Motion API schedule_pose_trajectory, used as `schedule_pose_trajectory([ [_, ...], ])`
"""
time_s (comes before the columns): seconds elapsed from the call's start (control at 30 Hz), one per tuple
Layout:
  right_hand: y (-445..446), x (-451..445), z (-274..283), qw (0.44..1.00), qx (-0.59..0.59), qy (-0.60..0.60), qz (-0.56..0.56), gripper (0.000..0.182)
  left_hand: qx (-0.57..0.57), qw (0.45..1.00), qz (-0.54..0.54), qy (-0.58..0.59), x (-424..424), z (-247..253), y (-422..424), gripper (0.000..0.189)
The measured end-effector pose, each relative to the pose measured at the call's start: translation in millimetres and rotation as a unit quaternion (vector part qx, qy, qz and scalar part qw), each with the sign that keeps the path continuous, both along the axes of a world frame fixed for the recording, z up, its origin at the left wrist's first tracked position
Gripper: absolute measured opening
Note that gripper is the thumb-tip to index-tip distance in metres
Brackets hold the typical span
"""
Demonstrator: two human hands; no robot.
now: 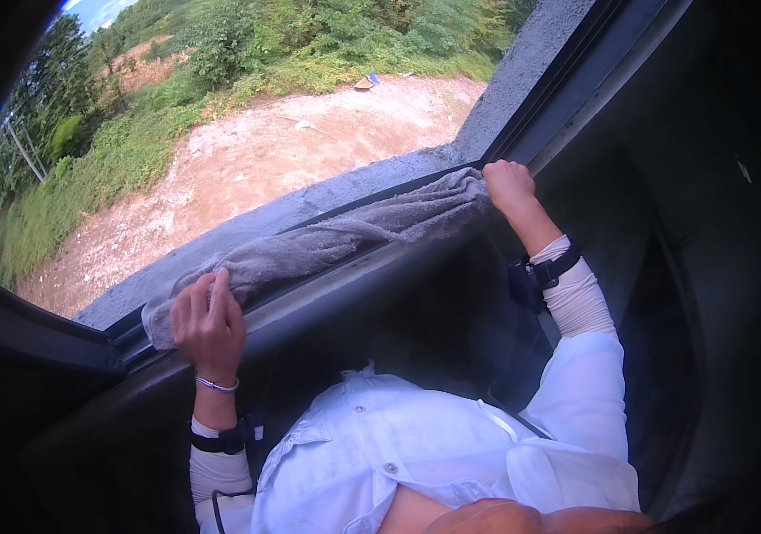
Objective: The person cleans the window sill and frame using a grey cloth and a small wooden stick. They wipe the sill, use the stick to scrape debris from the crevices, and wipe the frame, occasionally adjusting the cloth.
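A grey terry cloth [347, 233] lies stretched and twisted along the bottom track of a dark window frame [287, 287]. My left hand [208, 320] grips its left end, with some cloth hanging past the fingers. At the frame's lower right corner, my right hand [509, 185] is closed in a fist around the other end. The middle of the cloth is bunched in folds between my hands. Both palms are hidden.
Outside the opening runs a rough concrete ledge [327, 193], with bare ground [273, 153] and green bushes beyond. The frame's side [554, 87] rises at the right, and another dark frame part [46, 330] stands at the left. The interior is very dark.
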State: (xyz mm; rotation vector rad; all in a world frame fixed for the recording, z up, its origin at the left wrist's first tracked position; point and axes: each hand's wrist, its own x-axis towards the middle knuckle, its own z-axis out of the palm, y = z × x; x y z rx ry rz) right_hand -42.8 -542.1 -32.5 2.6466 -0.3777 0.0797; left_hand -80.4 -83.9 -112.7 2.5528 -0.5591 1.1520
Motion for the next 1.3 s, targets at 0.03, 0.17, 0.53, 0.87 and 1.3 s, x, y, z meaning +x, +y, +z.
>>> schedule_pose_trajectory([
  [0.03,5,0,1,1.000,-0.007,0.014,0.014,0.016,0.002,1.000,-0.003,0.004,0,1,0,0.026],
  [0.17,0,21,11,0.995,-0.076,0.069,0.009,0.018,0.004,1.000,0.000,0.007,0,-1,2,0.026],
  [0.53,7,53,35,0.976,-0.084,0.201,-0.026,0.024,-0.020,1.000,-0.007,0.003,0,-1,2,0.026],
  [0.87,2,57,21,0.972,-0.099,0.212,-0.005,0.026,-0.023,1.000,-0.010,-0.005,0,-1,3,0.025],
  [1.3,68,43,45,0.955,-0.076,0.269,0.096,0.018,-0.016,1.000,-0.005,-0.018,-1,2,3,0.020],
])
